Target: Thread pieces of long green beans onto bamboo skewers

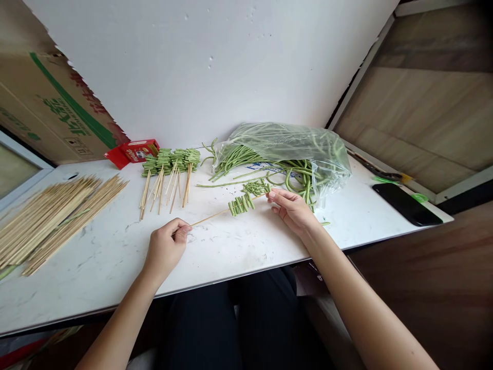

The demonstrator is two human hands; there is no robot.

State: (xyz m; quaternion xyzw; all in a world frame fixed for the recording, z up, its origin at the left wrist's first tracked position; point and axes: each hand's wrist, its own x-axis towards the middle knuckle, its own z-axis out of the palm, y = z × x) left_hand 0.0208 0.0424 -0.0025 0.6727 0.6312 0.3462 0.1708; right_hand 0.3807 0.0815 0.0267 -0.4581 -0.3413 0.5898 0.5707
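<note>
My left hand is closed around the blunt end of a thin bamboo skewer, which runs up to the right above the table. Several short pieces of long green bean are threaded crosswise on it. At the skewer's far end, my right hand pinches another bean piece between thumb and fingertips; whether the tip has pierced it I cannot tell. Just behind lies a small pile of cut bean pieces. Filled bean skewers are stacked at the back, their bare sticks pointing forward.
A clear plastic bag of whole long beans lies at the back right. Bare bamboo skewers cover the left side. A red box stands by the wall; a black phone rests near the right edge of the white table.
</note>
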